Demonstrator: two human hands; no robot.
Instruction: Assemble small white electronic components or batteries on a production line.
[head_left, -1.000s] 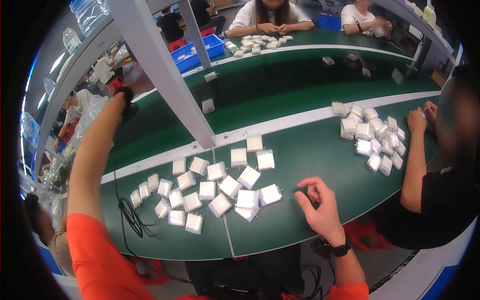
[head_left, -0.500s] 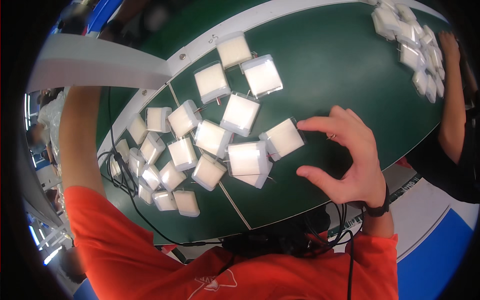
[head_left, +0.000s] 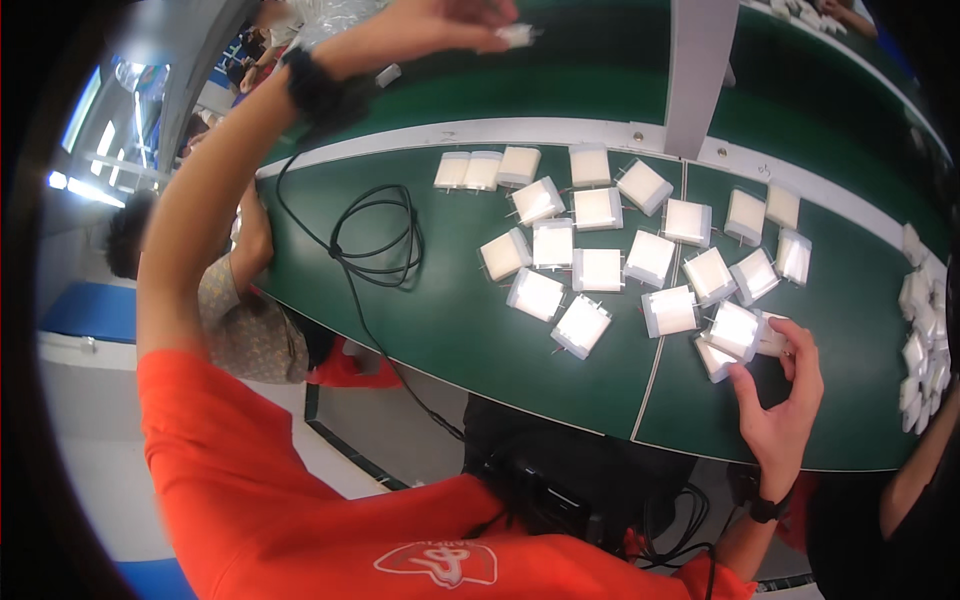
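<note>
My left hand is stretched out past the far rail at upper left. Its fingertips close on a small white block, blurred and hard to make out. My right hand is low at the right of the table, thumb and fingers apart. Its index finger touches a flat white battery pack; its thumb is beside another battery pack, lying partly under a third battery pack. Several similar packs with pale edges and short wires lie spread over the green table.
A coiled black cable lies on the table's left part. A grey upright post rises at the white far rail. More white packs are piled at the right edge, near another person's arm. Another person sits at left.
The view has swung left. My left hand, hidden behind the post before, now shows beyond the rail with a small white block. My right thumb has come nearer the overlapping packs.
</note>
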